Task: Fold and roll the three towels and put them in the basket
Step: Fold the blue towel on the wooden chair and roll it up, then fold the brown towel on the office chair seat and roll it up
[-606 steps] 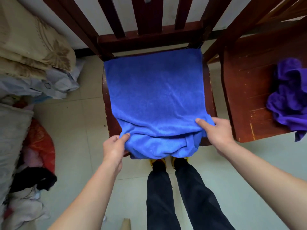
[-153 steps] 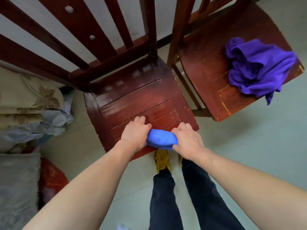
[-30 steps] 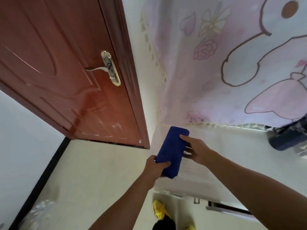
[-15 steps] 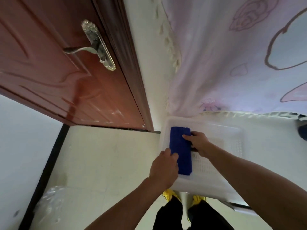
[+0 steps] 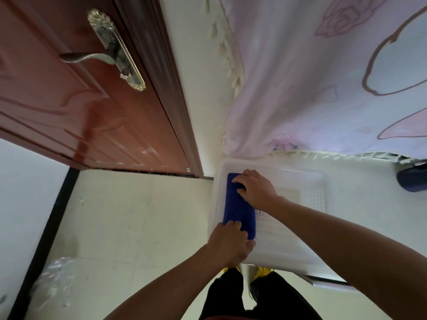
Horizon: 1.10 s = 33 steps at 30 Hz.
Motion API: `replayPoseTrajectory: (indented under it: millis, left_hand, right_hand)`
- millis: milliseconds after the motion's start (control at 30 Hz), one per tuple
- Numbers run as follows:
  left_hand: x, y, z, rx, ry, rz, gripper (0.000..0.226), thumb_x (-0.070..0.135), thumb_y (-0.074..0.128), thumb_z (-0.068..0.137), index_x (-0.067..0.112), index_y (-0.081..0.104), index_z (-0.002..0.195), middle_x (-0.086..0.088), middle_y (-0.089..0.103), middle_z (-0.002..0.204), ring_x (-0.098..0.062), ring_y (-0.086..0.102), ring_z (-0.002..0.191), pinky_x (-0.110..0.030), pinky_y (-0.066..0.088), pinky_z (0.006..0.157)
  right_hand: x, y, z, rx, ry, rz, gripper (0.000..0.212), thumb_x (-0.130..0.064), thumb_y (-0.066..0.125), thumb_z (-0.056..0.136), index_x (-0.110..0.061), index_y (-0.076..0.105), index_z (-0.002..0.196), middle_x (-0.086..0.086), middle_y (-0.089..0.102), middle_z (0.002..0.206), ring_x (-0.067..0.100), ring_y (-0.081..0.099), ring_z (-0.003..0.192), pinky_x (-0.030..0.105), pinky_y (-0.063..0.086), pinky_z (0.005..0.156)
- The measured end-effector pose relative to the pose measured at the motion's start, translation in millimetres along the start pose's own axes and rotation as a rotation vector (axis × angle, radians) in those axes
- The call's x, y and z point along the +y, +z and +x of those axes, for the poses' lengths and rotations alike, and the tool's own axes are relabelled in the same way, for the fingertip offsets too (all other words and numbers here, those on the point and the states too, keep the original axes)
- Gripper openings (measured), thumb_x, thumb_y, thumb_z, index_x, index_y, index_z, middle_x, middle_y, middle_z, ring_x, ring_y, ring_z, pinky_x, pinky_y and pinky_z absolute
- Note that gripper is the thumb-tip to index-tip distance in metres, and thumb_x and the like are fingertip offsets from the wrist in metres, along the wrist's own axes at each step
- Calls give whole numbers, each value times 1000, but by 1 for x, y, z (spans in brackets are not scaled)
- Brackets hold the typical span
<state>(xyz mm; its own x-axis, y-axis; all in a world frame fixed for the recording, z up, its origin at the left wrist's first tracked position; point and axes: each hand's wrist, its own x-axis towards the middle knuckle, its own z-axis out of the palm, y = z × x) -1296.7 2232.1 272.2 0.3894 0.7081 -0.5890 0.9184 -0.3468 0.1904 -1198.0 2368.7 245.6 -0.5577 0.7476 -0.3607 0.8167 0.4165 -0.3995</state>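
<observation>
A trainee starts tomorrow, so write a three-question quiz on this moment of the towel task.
1. True or false: the rolled blue towel lies along the white basket's right wall.
2. How many towels are in the basket? A one, B two, C three.
3. Which grip holds the towel's far end?
Key: 1 false, it lies along the left wall; 2 A; 3 the right grip; the left grip holds the near end.
</observation>
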Motion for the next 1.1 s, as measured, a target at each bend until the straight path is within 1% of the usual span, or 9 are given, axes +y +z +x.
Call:
replayPoseTrajectory:
  millis: [167,333,467,567,633,700,833,1000,1100]
  left_hand:
    - [-4,7,2,-65,-32,64,47,29,27,98,13,44,138,-20,49,127,-37,42,118,-47,35,89]
    - [1,12,-7,-66,-76,25,49,30,23,98,11,41,140,-21,45,132,-38,40,120,-47,35,91]
    - [21,12,-39,180,-266,-160,41,35,29,101,10,54,122,-13,51,125,-28,48,111,-38,35,96]
    - [40,15,-72,348,-420,-226,38,35,31,101,16,51,128,-5,50,128,-22,48,114,-34,36,100]
    - [58,26,-95,411,-611,-329,40,36,32,101,21,49,133,0,51,128,-19,48,117,-31,35,100]
    - [75,43,-120,413,-794,-460,40,38,34,99,23,48,134,2,52,129,-19,50,119,-31,36,99]
    - [128,99,-189,347,-1105,-622,38,38,38,97,22,50,130,0,56,128,-22,54,118,-32,41,94]
    - [215,173,-290,320,-1438,-759,36,38,41,96,22,53,126,-1,58,127,-23,55,117,-33,44,92]
    - [276,218,-348,340,-1634,-838,35,38,42,95,24,54,125,-1,60,126,-23,57,115,-33,44,91]
  right_hand:
    - [12,13,6,-11,39,-9,39,-23,52,95,-24,52,134,1,52,122,20,48,115,38,47,91]
    - [11,4,6,-120,23,-21,44,-19,49,94,-24,49,138,4,49,126,23,49,116,38,45,93]
    - [6,-14,-5,-162,-30,-44,46,-16,49,94,-20,48,139,8,51,134,26,52,117,35,44,94]
    - [-12,-31,-21,61,-96,-87,34,-22,45,97,-21,56,129,4,60,122,25,60,104,37,50,87]
    - [-38,-36,-38,139,-272,-95,31,-23,46,97,-21,58,125,2,63,115,23,62,99,36,51,85]
    - [-71,-32,-57,127,-457,-60,30,-22,50,95,-20,59,124,2,66,113,23,63,99,35,50,84]
    - [-136,2,-116,6,-733,-136,34,-20,51,90,-19,59,124,3,63,120,25,58,109,34,47,86]
    - [-190,68,-210,-202,-994,-306,36,-24,50,90,-22,56,126,3,58,120,25,58,109,33,46,84]
    - [-231,104,-275,-260,-1172,-378,38,-25,50,91,-22,54,128,3,56,123,24,57,110,32,45,83]
